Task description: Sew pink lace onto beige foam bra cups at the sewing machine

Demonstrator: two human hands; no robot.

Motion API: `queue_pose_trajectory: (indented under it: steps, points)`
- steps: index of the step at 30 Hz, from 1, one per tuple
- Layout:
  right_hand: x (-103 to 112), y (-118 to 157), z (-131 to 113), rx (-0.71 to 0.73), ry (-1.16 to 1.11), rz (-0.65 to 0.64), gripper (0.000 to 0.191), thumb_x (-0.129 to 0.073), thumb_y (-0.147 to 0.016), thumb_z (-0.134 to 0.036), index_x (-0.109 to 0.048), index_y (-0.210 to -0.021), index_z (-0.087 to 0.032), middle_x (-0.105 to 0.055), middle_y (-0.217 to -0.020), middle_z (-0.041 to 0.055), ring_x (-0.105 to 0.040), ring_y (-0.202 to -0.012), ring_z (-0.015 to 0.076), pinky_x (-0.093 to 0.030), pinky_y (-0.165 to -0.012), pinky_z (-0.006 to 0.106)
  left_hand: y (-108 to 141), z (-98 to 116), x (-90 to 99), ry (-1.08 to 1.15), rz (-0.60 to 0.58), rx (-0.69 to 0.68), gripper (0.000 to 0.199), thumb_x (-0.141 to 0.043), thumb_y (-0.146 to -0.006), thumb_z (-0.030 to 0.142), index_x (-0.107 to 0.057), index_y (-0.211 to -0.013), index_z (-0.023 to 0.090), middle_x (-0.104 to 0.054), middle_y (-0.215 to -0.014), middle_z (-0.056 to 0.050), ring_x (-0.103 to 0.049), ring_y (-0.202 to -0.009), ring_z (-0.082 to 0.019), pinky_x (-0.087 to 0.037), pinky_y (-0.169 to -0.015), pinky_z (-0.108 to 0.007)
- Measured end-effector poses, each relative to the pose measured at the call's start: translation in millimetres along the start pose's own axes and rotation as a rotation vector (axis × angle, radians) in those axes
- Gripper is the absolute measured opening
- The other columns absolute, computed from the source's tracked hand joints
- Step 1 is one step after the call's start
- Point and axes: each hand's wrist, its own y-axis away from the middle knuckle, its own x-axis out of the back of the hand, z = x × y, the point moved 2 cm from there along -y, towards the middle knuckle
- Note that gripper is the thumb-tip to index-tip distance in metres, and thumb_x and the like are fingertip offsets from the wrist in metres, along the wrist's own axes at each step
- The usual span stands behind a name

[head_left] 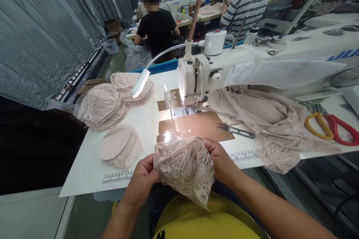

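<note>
A beige lace bra cup [186, 168] is stretched between my two hands at the table's front edge. My left hand [144, 175] pinches its left side between thumb and fingers. On the opposite edge, my right hand [220, 158] grips the lace, with its fingers partly hidden behind the fabric. Just beyond my hands stands a white sewing machine [193, 78], its needle area lit by a small lamp [140, 83]. Brown tape-covered pads [193, 125] surround the needle plate. To the left lies a single cup piece [120, 145] with a smooth lining.
Stacked lace cups [99, 106] sit at the table's left. Thread snips [238, 130] lie right of the needle, near a heap of beige fabric [252, 106]. Scissors with red and yellow handles [332, 129] rest farther right. Two people work at machines beyond.
</note>
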Motion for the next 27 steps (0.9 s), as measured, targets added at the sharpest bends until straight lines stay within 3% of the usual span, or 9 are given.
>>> queue_pose_trajectory:
  steps: [5, 9, 11, 13, 17, 20, 23, 25, 27]
  points:
    - [-6.6, -4.2, 3.0, -0.041, -0.076, 0.149, 0.029, -0.076, -0.064, -0.027, -0.049, -0.074, -0.020, -0.052, -0.065, -0.0056, -0.047, -0.058, 0.0098, -0.042, -0.055, 0.021, 1.5, -3.6, -14.9, 0.157, -0.022, -0.047, 0.045, -0.068, -0.072, 0.026, -0.060, -0.115, 0.019, -0.068, -0.101, -0.007, -0.063, -0.094, -0.024, -0.050, -0.080, -0.032]
    - [-0.4, -10.0, 3.9, 0.035, -0.069, 0.256, 0.038, -0.079, -0.062, -0.028, -0.045, -0.078, -0.022, -0.044, -0.062, -0.0086, -0.038, -0.052, 0.0071, -0.034, -0.049, 0.018, 1.3, -4.8, -25.1, 0.133, 0.033, -0.096, 0.041, -0.069, -0.074, 0.027, -0.061, -0.112, 0.015, -0.068, -0.104, -0.010, -0.061, -0.100, -0.027, -0.048, -0.088, -0.037]
    - [3.1, -12.6, 2.2, 0.029, -0.018, 0.232, 0.035, -0.076, -0.067, -0.036, -0.050, -0.085, -0.022, -0.049, -0.065, -0.0062, -0.043, -0.055, 0.0096, -0.037, -0.054, 0.021, 0.5, -3.3, -26.3, 0.139, 0.042, -0.092, 0.041, -0.070, -0.073, 0.028, -0.062, -0.110, 0.014, -0.069, -0.102, -0.011, -0.061, -0.101, -0.028, -0.048, -0.088, -0.038]
    - [5.4, -13.9, -1.2, 0.003, 0.057, 0.173, 0.030, -0.068, -0.074, -0.046, -0.055, -0.081, -0.020, -0.053, -0.067, -0.0025, -0.048, -0.060, 0.0128, -0.040, -0.060, 0.025, -0.5, -0.8, -26.2, 0.149, 0.066, -0.094, 0.041, -0.071, -0.072, 0.028, -0.062, -0.109, 0.014, -0.069, -0.101, -0.011, -0.061, -0.100, -0.028, -0.048, -0.086, -0.037]
    - [7.0, -14.0, -9.0, -0.023, 0.096, 0.106, 0.045, -0.051, -0.082, -0.060, -0.056, -0.066, -0.018, -0.053, -0.065, 0.0000, -0.048, -0.063, 0.0156, -0.040, -0.065, 0.029, -2.4, 3.1, -26.0, 0.136, 0.118, -0.107, 0.038, -0.071, -0.072, 0.027, -0.064, -0.107, 0.014, -0.069, -0.098, -0.009, -0.062, -0.094, -0.025, -0.048, -0.084, -0.035]
    - [4.5, -14.5, -11.9, -0.019, 0.125, 0.049, 0.041, -0.066, -0.073, -0.055, -0.055, -0.062, -0.017, -0.046, -0.060, -0.0027, -0.041, -0.058, 0.0118, -0.035, -0.059, 0.026, -5.2, 2.2, -23.9, 0.129, 0.100, -0.069, 0.030, -0.069, -0.069, 0.017, -0.067, -0.100, 0.014, -0.070, -0.089, -0.006, -0.063, -0.087, -0.021, -0.049, -0.080, -0.031]
    - [2.7, -15.0, -12.3, -0.014, 0.024, 0.071, 0.040, -0.074, -0.068, -0.046, -0.051, -0.054, -0.016, -0.040, -0.055, -0.0048, -0.035, -0.054, 0.0087, -0.032, -0.055, 0.023, -10.2, -1.1, -17.1, 0.268, 0.114, 0.019, 0.023, -0.064, -0.063, 0.005, -0.069, -0.084, 0.014, -0.069, -0.077, -0.002, -0.063, -0.072, -0.017, -0.050, -0.071, -0.026]
    - [2.8, -14.7, -12.0, -0.028, -0.101, 0.109, 0.038, -0.075, -0.066, -0.044, -0.053, -0.055, -0.016, -0.043, -0.054, -0.0046, -0.037, -0.053, 0.0086, -0.035, -0.055, 0.023, -13.1, -2.3, -13.1, 0.422, 0.130, 0.069, 0.024, -0.062, -0.060, 0.005, -0.069, -0.081, 0.014, -0.070, -0.076, -0.002, -0.063, -0.068, -0.015, -0.050, -0.067, -0.025]
    - [2.8, -13.9, -11.9, -0.062, -0.184, 0.134, 0.033, -0.077, -0.064, -0.044, -0.059, -0.061, -0.016, -0.050, -0.055, -0.0029, -0.044, -0.054, 0.0103, -0.040, -0.058, 0.025, -13.5, -2.0, -13.8, 0.571, 0.094, 0.094, 0.026, -0.062, -0.063, 0.012, -0.070, -0.088, 0.015, -0.071, -0.086, -0.004, -0.065, -0.077, -0.017, -0.051, -0.072, -0.027]
